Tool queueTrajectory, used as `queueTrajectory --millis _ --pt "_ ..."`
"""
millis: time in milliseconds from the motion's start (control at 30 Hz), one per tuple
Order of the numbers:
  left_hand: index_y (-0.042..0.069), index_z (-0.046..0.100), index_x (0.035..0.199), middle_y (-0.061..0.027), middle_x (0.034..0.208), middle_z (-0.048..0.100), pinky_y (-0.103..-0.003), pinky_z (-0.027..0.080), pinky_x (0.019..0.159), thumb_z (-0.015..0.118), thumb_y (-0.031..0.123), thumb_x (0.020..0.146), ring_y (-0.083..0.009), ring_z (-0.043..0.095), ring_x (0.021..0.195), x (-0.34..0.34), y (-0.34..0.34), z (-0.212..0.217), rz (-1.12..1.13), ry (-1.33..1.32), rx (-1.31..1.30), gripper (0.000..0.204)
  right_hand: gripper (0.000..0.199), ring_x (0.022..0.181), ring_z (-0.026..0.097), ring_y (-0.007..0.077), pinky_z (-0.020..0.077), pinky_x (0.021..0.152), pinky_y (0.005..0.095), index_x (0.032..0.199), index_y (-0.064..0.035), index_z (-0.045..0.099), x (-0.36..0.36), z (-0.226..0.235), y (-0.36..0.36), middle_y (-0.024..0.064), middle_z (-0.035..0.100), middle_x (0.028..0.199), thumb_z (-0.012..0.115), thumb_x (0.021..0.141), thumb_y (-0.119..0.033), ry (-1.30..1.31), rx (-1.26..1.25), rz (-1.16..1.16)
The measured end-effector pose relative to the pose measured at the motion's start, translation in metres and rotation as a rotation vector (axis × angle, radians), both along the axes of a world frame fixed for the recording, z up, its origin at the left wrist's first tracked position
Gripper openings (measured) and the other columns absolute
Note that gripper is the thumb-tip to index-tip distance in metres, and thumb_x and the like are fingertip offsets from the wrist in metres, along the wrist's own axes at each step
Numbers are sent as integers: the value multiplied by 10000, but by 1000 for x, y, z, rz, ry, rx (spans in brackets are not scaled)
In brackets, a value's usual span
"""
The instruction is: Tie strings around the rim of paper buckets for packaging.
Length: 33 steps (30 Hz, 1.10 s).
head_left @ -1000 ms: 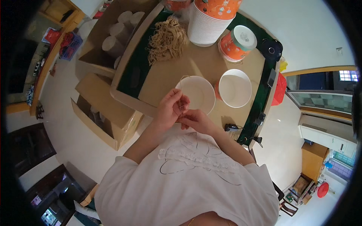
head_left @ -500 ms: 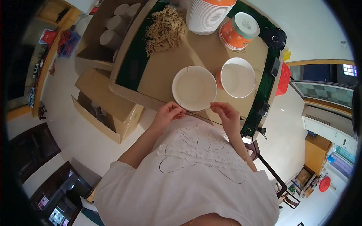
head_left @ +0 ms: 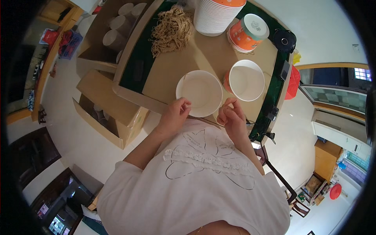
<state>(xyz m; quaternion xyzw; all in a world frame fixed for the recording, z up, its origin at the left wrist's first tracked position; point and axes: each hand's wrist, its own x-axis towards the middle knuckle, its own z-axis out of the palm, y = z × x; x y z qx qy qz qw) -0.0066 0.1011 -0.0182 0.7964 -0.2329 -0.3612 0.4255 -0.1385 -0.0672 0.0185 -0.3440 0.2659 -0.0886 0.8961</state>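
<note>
A white paper tub (head_left: pixel 199 94) stands at the table's near edge, its open mouth facing up. A thin tan strand shows at its far-left rim. My left hand (head_left: pixel 177 114) is at the tub's near-left rim, thumb and fingertips pinched together. To the right of the near rim, my right hand (head_left: pixel 232 116) is also closed in a pinch, with its fingers curled. No string can be made out between the hands now, and anything in their fingertips is too small to see. An orange-sided paper tub (head_left: pixel 246 80) stands open just beyond my right hand.
A heap of tan strings (head_left: pixel 171 31) lies at the far left of the table. Behind are a tall stack of white tubs (head_left: pixel 215 17) and a shorter orange stack (head_left: pixel 249 33). A black round device (head_left: pixel 284 40) sits at the right edge. Cardboard boxes (head_left: pixel 113 105) stand left.
The string stretched between my hands is no longer visible. My left hand has moved up slightly to the rim; my right fingers have curled in. The near tub has shifted slightly left.
</note>
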Motion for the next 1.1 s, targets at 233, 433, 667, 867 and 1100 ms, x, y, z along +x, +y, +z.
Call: queueTrajectory --millis 233,433,667,867,1100 --pt "60 596 1041 -97 1013 564 -350 488 683 624 42 753 -261 594 751 -4 -39 30 -320 -260 -390 290 189 554 359 77 287 500 214 988 -98 400 -10 -9 10 10 452 688 452 848 19 23 -119 180" --pt "43 655 818 -84 772 604 -341 479 659 639 107 752 -254 601 740 -2 -37 10 -395 -184 -337 93 82 555 365 17 288 487 187 921 -45 530 -17 -28 14 -42 453 635 575 854 -61 290 -879 218" --pt "58 631 910 -114 863 591 -364 477 736 648 108 729 -279 577 831 -3 -37 -15 -503 -380 -355 189 71 516 335 15 268 458 193 841 -9 598 -26 -36 14 -62 417 572 609 838 -79 383 -930 219" --pt "68 588 994 -122 921 575 -388 469 750 617 35 702 -297 561 869 -9 -47 -42 -494 -376 -227 295 58 542 416 24 346 484 190 857 -9 613 -37 -67 4 -51 493 612 611 823 -56 435 -700 152" --pt "54 482 1002 -136 933 534 -386 456 717 590 -9 670 -295 546 822 0 -63 -35 -263 -205 -289 355 50 679 553 95 459 611 224 866 -16 574 -24 -48 -2 34 587 781 571 846 -62 106 -296 418"
